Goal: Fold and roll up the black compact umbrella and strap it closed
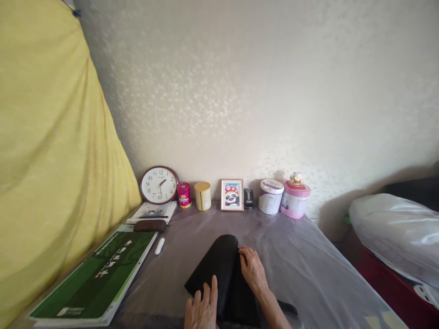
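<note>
A black folded item [219,260], soft-looking and with a rounded top edge, lies on the table close to me; its exact kind is unclear. A narrow black strap [287,308] sticks out past my right forearm. My left hand [202,306] rests at the item's near left part, fingers outstretched and slightly apart, holding nothing visible. On the other side, my right hand [253,269] has its fingers bent over the upper right edge of the folded item, apparently gripping it there. The undersides of both hands are hidden.
Left on the grey-covered table [308,260] lie a green book [99,274], a brown case [150,225] and a white stick-like object [159,246]. Along the wall stand a clock [159,185], a picture frame [232,195] and several tins. A yellow curtain [51,137] hangs left.
</note>
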Demonstrator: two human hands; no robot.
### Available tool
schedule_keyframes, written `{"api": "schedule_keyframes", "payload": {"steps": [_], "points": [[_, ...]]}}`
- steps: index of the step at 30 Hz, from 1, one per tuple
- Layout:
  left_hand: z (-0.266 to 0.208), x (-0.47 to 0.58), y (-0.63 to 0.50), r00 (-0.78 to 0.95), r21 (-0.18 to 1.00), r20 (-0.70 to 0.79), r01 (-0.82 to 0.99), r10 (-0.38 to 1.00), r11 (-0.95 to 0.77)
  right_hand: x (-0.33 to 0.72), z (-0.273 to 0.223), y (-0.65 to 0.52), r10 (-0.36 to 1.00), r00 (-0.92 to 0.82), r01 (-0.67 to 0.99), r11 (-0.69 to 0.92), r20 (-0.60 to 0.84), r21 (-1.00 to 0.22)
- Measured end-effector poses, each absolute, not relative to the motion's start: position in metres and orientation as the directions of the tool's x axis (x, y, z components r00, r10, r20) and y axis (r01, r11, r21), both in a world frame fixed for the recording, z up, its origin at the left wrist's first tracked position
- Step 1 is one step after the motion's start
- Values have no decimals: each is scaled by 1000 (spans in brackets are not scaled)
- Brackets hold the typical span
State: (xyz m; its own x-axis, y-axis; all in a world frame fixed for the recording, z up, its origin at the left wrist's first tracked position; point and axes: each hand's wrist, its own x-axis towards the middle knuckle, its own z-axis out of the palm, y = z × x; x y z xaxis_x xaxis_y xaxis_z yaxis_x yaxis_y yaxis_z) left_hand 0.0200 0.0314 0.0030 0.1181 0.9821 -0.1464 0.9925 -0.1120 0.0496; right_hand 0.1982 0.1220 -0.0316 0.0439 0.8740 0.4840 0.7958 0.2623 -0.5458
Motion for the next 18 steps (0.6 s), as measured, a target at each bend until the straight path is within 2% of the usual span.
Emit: {"api": "schedule_keyframes", "payload": {"steps": [5, 8, 10, 12, 13, 15, 17, 18], "points": [[6, 15, 37, 123, 199, -292, 978, 949, -66, 212, -40, 113, 930, 69, 690, 216, 361, -690], [8, 6, 41, 131, 341, -238, 939, 962, -43, 221, -39, 114, 950, 123, 597, 160, 287, -786], [15, -4, 42, 141, 507, -177, 861, 974, -32, 231, -38, 115, 953, 176, 522, 120, 245, -845], [27, -16, 41, 198, 729, -146, 684, 969, -29, 242, -36, 118, 945, 250, 414, 94, 212, -905], [34, -22, 40, 204, 815, -208, 577, 957, 54, 247, -34, 121, 941, 285, 335, 83, 185, -939], [47, -34, 36, 224, 900, -309, 382, 924, 209, 252, -27, 124, 945, 312, 133, 59, 98, -989], [57, -44, 33, 287, 947, -292, 224, 912, 232, 248, -13, 120, 963, 266, -28, 41, 32, -999], [61, -47, 33, 323, 963, -261, 154, 910, 222, 244, -4, 111, 969, 247, -56, 31, 16, -998]]}}
